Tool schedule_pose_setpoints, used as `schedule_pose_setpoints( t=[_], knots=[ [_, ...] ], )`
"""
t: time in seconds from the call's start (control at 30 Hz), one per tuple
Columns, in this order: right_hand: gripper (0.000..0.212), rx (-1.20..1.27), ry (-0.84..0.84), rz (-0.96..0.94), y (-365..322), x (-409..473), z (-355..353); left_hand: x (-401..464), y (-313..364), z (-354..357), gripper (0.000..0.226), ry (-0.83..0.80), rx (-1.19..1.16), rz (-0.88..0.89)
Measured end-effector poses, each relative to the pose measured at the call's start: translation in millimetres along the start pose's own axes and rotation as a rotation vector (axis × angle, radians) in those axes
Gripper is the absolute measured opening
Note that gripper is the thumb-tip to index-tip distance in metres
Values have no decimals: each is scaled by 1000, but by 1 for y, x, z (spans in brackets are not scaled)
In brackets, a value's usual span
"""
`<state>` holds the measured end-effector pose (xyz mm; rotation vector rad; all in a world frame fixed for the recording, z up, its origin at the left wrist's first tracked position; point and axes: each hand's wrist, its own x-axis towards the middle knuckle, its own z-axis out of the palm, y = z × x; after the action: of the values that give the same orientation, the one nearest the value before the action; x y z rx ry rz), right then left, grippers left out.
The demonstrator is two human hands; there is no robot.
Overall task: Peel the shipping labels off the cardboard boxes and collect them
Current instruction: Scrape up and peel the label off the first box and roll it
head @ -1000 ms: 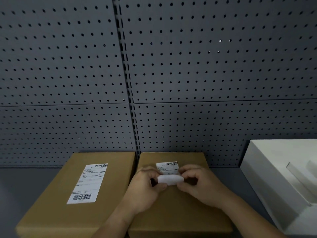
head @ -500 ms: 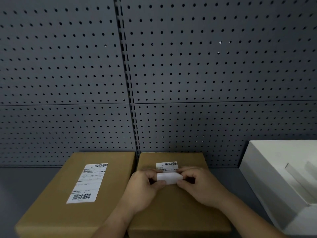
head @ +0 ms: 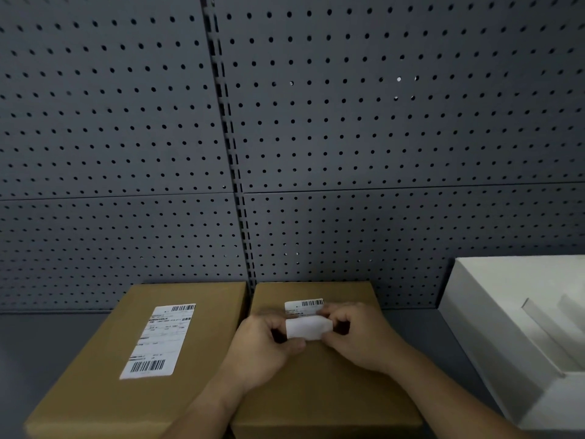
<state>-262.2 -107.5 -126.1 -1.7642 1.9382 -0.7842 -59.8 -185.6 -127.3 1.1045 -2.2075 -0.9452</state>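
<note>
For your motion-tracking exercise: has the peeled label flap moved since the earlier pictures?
Yes. The label flap has rolled slightly farther away, toward the pegboard, covering more of the still-stuck label.

A: State the camera arrangement.

B: One view only, a wide-angle head camera. It faces forward and slightly down toward a grey pegboard wall [head: 348, 122], which fills the frame from 9 through 12 to 3 o'clock. Straight panel seams bow outward near the edges.

A: Proximity to the work area?

B: Close. Two cardboard boxes [head: 316, 391] sit at 6 to 7 o'clock, cut off by the lower border. The left hand [head: 262, 350] and right hand [head: 361, 337] enter from 6 and 5 o'clock. A white tray [head: 493, 312] is clipped at 4 o'clock.

A: Overlap with other views?

B: None applies; no second view is supplied.
</note>
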Motion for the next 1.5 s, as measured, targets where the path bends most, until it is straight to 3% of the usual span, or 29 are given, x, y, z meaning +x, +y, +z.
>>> schedule_pose_setpoints(
  t=[0.17, 0.37, 0.47, 0.57, 0.63, 0.73, 0.93, 1.07, 1.23, 1.5],
  knots=[
    [11, 31, 7, -12, 3, -3, 2, 14, 7, -12, 8, -105, 77, 1],
    [22, 114, -4, -35, -1, -6, -1, 19, -2, -9, 37, -91, 48, 111],
    [25, 93, 11, -43, 2, -5, 2, 19, -9, -5, 30, -68, 84, 170],
    [20, 96, 27, -50, 4, -2, 1, 19, -9, -6, 9, -70, 73, 184],
    [19, 113, 27, -49, 3, -2, 0, 18, -9, -6, 28, -68, 71, 199],
    [18, 93, 40, -6, 3, -2, 0, 17, -7, -8, 36, -85, 39, 208],
    [20, 146, -42, -49, 3, -1, -2, 19, -8, -6, 6, -43, 37, 175],
    [23, 86, -71, -58, 1, 7, -6, 18, -6, -8, 32, -61, -17, 180],
    [13, 27, 22, -53, 0, 17, -1, 16, -2, -8, 51, -78, -22, 199],
    [18, 57, 51, -49, 12, 13, 4, 17, -4, -7, 30, -64, 5, 146]
  ],
)
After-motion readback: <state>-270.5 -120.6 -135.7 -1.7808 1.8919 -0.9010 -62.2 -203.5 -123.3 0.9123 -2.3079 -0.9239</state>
